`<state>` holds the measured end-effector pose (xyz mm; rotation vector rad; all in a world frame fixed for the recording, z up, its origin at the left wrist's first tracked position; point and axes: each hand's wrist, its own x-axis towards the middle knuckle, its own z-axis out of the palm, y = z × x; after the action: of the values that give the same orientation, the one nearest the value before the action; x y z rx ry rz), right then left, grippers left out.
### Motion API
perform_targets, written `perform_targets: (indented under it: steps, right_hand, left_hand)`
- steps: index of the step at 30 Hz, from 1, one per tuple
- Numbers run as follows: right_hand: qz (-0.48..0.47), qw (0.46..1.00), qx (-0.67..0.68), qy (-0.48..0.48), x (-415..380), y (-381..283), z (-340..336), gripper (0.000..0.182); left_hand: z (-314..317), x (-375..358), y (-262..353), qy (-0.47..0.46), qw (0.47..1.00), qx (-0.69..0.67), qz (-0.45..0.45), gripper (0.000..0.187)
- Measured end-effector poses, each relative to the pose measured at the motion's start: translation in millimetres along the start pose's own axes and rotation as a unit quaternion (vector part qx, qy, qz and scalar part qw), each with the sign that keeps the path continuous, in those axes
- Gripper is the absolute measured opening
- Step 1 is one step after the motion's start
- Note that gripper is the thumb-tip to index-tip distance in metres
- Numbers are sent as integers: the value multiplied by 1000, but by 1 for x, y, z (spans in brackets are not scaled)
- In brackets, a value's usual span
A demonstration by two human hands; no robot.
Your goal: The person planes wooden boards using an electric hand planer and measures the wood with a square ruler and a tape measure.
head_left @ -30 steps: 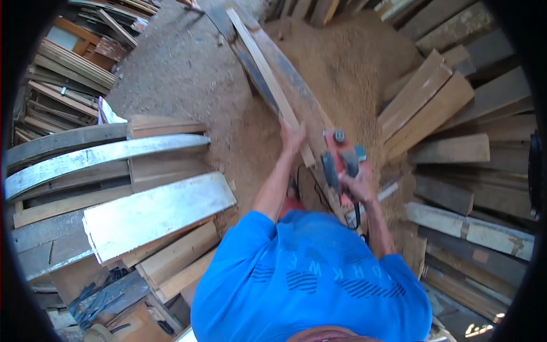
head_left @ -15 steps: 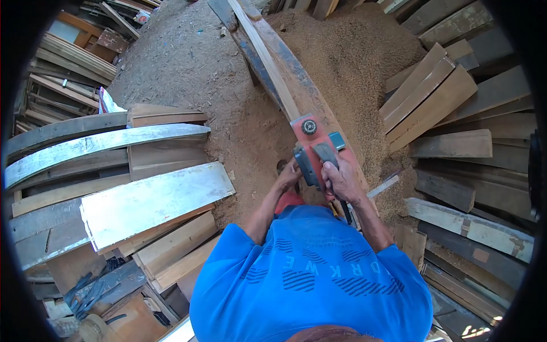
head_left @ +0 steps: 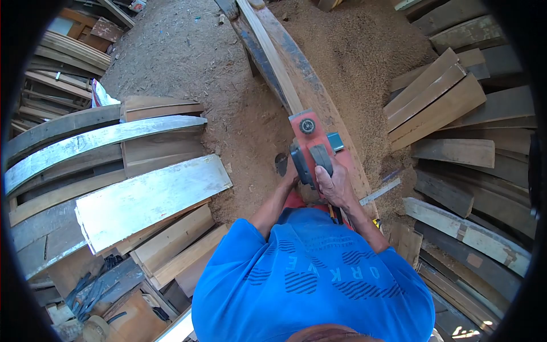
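Note:
A red electric planer (head_left: 311,132) with a round black knob sits on a long, narrow strip of wood (head_left: 270,60). The strip lies along a worn wooden bench (head_left: 310,80). My right hand (head_left: 336,183) is wrapped round the planer's dark rear handle. Close against the planer's left side is my left hand (head_left: 293,173), mostly hidden behind the dark side housing, so its fingers do not show. A teal part (head_left: 335,141) sticks out on the planer's right.
Sawdust (head_left: 356,51) covers the ground right of the bench. Stacked boards (head_left: 439,105) line the right side. A white-faced board (head_left: 156,196) and a curved white plank (head_left: 108,139) lie on piles at left. A pale flat strip (head_left: 380,191) lies near my right forearm.
My left hand has slipped further out of sight behind the planer's side. The planer and my right hand stay nearly in place, while the view has shifted slightly.

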<state>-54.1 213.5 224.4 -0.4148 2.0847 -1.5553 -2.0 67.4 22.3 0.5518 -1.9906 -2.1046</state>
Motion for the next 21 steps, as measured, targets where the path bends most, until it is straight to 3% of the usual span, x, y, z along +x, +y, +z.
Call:
perform_targets:
  steps: [5, 12, 14, 16, 18, 21]
  right_hand:
    - [31, 999, -19, -29, 39, -10, 3, 72]
    - [15, 999, 2, -34, 90, -20, 12, 71]
    - [-2, 999, 30, -24, 104, -19, 17, 65]
    - [-8, 999, 43, -20, 118, -21, 21, 61]
    - [-4, 999, 37, -19, 131, -23, 22, 60]
    - [-8, 999, 33, -18, 156, -27, 26, 59]
  left_hand:
    - [-5, -2, 20, -26, 998, 25, 47, 41]
    - [-2, -18, 34, -124, 968, 204, -79, 33]
    - [2, -24, 42, -245, 930, 259, -90, 32]
    - [9, -34, 37, -370, 905, 197, -72, 30]
    - [15, -52, -3, -418, 908, 22, -16, 28]
    - [4, -45, -8, -438, 891, 120, -27, 28]
